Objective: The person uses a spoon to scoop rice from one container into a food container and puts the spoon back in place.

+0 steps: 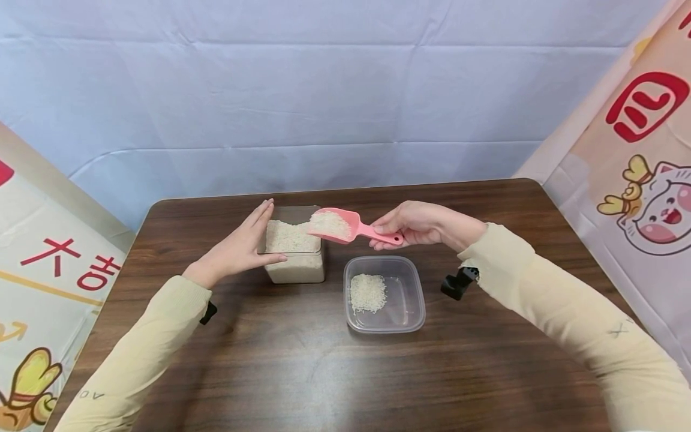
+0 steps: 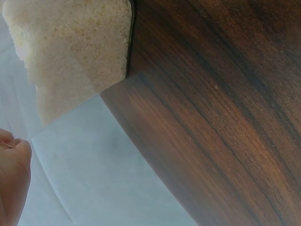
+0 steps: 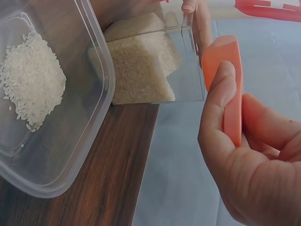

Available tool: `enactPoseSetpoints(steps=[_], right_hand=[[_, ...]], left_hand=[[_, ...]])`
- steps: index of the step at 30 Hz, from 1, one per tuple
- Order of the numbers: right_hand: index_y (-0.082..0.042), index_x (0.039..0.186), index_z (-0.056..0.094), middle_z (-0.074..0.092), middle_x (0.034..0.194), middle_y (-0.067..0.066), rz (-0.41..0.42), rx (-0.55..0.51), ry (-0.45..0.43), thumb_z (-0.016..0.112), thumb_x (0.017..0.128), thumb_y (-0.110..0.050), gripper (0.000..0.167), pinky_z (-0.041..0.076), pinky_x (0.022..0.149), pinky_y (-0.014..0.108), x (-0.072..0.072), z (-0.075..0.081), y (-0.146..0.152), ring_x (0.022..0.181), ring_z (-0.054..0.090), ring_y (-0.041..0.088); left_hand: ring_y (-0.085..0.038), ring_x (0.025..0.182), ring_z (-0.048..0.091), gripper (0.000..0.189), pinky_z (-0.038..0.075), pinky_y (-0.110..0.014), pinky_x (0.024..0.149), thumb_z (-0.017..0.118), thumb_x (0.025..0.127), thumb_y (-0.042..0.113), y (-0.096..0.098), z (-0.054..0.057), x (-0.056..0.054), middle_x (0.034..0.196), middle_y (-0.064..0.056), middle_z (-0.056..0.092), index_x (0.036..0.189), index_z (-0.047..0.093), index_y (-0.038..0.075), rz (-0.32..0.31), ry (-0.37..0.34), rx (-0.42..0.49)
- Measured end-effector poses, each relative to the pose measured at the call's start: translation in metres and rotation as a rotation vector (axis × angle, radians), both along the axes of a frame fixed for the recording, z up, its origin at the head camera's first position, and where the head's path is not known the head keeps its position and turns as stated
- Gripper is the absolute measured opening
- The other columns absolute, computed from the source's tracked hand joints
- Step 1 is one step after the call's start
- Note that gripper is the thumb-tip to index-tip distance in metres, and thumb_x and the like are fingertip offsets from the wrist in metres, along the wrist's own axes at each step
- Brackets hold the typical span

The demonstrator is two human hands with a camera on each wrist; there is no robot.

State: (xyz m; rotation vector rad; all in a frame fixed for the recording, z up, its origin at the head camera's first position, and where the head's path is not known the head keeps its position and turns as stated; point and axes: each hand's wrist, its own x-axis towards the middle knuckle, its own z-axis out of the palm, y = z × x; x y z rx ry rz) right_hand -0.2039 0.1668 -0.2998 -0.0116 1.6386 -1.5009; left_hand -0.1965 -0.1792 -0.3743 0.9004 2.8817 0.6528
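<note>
A pink scoop (image 1: 353, 228) heaped with white rice is tilted over the right rim of a tall clear container (image 1: 296, 273) that holds more rice. My right hand (image 1: 412, 223) grips the scoop's handle between thumb and fingers. My left hand (image 1: 245, 240) rests against the tall container, its straight fingers along the left side and its thumb across the front rim. In the right wrist view, the thumb of my right hand (image 3: 254, 155) lies along the scoop (image 3: 233, 108). Nearer to me, a low clear plastic box (image 1: 407, 327) has a small pile of rice (image 1: 369, 293) in its left half.
The dark wooden table (image 1: 259, 372) extends in front of both containers. Its far edge meets a pale cloth backdrop (image 1: 302, 108). Printed cloth panels (image 1: 648, 180) hang at both sides. A black wrist device (image 1: 459, 283) hangs below the right sleeve.
</note>
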Motion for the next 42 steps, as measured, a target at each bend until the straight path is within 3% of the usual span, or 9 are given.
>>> enactPoseSetpoints(steps=[13, 24, 42], right_hand=[[0.017, 0.133, 0.029, 0.067, 0.083, 0.013, 0.018, -0.02, -0.007, 0.039, 0.095, 0.002, 0.042, 0.052, 0.071, 0.023, 0.006, 0.0, 0.014, 0.073, 0.065, 0.014], [0.019, 0.133, 0.028, 0.066, 0.086, 0.015, 0.02, -0.015, 0.008, 0.041, 0.094, 0.002, 0.044, 0.05, 0.079, 0.027, 0.009, -0.002, 0.026, 0.078, 0.065, 0.016], [0.021, 0.131, 0.027, 0.066, 0.083, 0.011, 0.04, 0.017, 0.03, 0.038, 0.095, 0.003, 0.042, 0.051, 0.073, 0.023, 0.014, 0.0, 0.045, 0.076, 0.063, 0.013]], left_hand=[[-0.02, 0.139, -0.001, 0.107, 0.017, -0.043, 0.108, 0.064, 0.076, 0.056, -0.001, 0.0, 0.001, 0.153, -0.006, -0.002, 0.146, 0.003, 0.001, -0.001, 0.001, -0.001], [-0.021, 0.139, 0.0, 0.107, 0.017, -0.043, 0.108, 0.064, 0.076, 0.055, 0.0, 0.0, 0.0, 0.153, -0.008, -0.001, 0.145, 0.005, -0.001, -0.004, 0.011, -0.005], [-0.02, 0.139, -0.001, 0.107, 0.017, -0.043, 0.108, 0.063, 0.077, 0.056, 0.0, 0.001, 0.001, 0.153, -0.006, -0.002, 0.146, 0.002, 0.002, 0.0, -0.009, -0.009]])
